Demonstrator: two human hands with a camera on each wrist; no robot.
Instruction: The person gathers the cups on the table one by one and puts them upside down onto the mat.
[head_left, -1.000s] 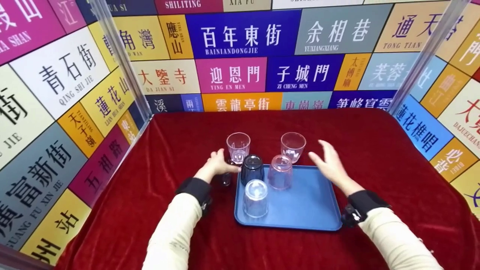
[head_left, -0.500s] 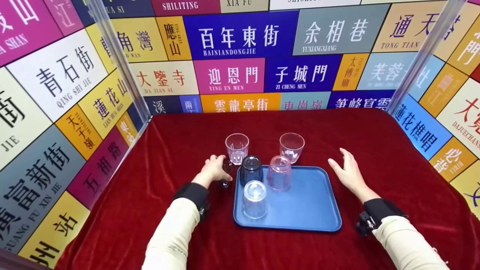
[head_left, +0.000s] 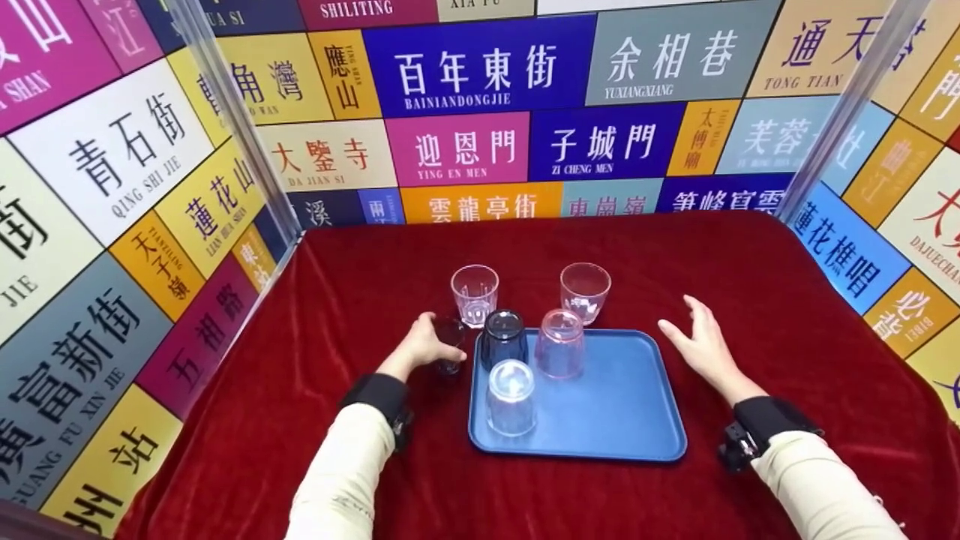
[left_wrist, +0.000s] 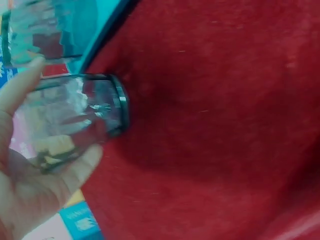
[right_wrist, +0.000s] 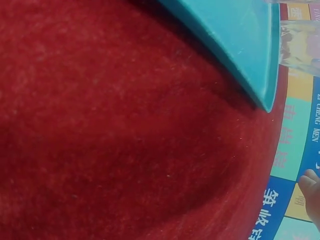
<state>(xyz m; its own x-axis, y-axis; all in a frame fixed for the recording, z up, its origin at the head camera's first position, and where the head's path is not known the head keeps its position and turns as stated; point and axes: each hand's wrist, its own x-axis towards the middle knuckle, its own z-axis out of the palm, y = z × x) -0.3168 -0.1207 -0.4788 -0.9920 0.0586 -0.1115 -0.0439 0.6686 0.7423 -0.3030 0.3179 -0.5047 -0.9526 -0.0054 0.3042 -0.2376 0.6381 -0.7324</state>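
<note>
My left hand (head_left: pixel 424 345) is around a dark see-through glass (head_left: pixel 450 346) just left of the blue tray (head_left: pixel 615 420). In the left wrist view the thumb lies along one side of this dark glass (left_wrist: pixel 95 107) and fingers curl along the other. On the tray stand three upside-down glasses: a dark blue glass (head_left: pixel 505 341), a pinkish glass (head_left: pixel 560 345) and a clear glass (head_left: pixel 511 401). My right hand (head_left: pixel 701 337) hovers past the tray's right edge, fingers relaxed and holding nothing; only a fingertip (right_wrist: pixel 310 182) shows in the right wrist view.
Behind the tray stand two clear upright glasses, a left one (head_left: pixel 475 296) and a right one (head_left: pixel 585 292). A dark red velvet cloth (head_left: pixel 375 262) covers the table. Walls with colourful sign panels (head_left: pixel 480 71) enclose the back and sides.
My left hand has moved slightly left and down, from above the dark glass to around it. My right hand has drawn away to the right, off the tray's far corner.
</note>
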